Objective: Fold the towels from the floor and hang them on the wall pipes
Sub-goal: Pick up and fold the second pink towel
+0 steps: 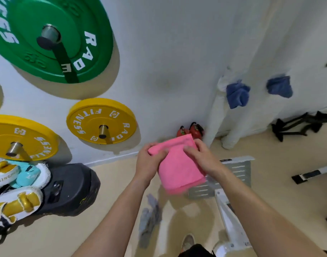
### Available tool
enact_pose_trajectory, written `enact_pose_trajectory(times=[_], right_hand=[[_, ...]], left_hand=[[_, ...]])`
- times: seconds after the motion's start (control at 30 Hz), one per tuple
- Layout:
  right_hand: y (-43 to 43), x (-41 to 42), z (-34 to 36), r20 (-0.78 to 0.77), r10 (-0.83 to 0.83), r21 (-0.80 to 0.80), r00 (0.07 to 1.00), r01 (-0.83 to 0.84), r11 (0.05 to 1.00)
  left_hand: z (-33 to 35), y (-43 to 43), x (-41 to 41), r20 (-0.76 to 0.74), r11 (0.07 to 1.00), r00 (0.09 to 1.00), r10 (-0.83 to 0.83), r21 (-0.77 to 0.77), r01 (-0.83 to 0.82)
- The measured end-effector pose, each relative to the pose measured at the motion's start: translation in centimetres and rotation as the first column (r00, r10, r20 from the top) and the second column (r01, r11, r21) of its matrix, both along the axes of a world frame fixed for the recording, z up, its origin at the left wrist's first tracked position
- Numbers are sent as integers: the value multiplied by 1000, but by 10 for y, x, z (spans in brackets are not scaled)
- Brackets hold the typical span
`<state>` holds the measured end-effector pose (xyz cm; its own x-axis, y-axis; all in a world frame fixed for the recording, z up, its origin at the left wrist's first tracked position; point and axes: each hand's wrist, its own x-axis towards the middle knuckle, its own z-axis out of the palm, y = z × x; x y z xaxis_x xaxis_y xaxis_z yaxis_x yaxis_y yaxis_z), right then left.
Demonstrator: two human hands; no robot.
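Observation:
A folded pink towel [179,166] hangs in the air in front of me, above the floor. My left hand [149,162] grips its upper left corner, fingers curled round the edge. My right hand [201,158] holds its upper right side, thumb on the front. A grey towel [149,217] lies crumpled on the beige floor below my arms. Two blue towels [238,95] [279,87] hang on the white wall pipes [214,115] at the right.
Green [53,38] and yellow weight plates [101,121] hang on wall pegs at the left. Boxing gloves [14,186] and a black base [70,188] sit below them. Red kettlebells [194,130] stand in the corner. A white metal frame [231,219] stands at my right.

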<state>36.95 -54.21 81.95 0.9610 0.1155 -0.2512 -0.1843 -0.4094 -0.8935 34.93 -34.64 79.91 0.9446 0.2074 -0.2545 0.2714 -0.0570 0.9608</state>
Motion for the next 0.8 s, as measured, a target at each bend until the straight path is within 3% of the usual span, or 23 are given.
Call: enact_pose_trajectory(times=[0.1,0.23,0.5,0.8], right_hand=[[-58,41,27,171,-160,4,972,162,987],[-123,99,69,345,-284,-27,894,312,950],[-229,207,138,503,-447,-96,740,562,821],[-343,297,256,711,-508,-24,486,739,673]], left_hand=[[24,-72,54,41,995,999,6,-99,-1],[49,-163,116,50,970,992,-118,-206,126],[146,-266,268,358,968,904,-232,179,177],[283,-369,365,617,872,629,-473,430,235]])
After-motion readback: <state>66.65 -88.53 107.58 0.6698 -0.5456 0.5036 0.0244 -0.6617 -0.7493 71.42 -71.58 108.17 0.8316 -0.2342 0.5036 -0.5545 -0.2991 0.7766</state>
